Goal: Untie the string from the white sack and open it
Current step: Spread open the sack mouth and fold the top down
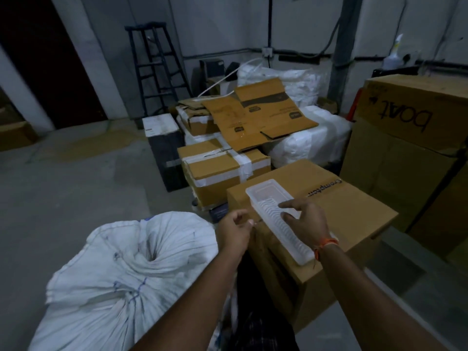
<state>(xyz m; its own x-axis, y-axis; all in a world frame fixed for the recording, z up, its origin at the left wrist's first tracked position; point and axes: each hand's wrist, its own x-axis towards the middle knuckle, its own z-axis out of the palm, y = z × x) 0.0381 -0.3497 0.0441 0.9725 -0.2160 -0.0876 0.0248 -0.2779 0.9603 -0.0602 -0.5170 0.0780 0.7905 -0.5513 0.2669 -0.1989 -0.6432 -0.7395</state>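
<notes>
Two bare forearms are seen from above, entering from the lower edge; no sleeves are visible on either. The left hand [234,230] is bare, with no ring or watch made out. On the wrist of the right hand [305,219] an orange thread band [325,245] is worn, wound in several strands, with a loose end hanging below it. Between the forearms a dark checked garment [260,325] is glimpsed, dimly lit.
</notes>
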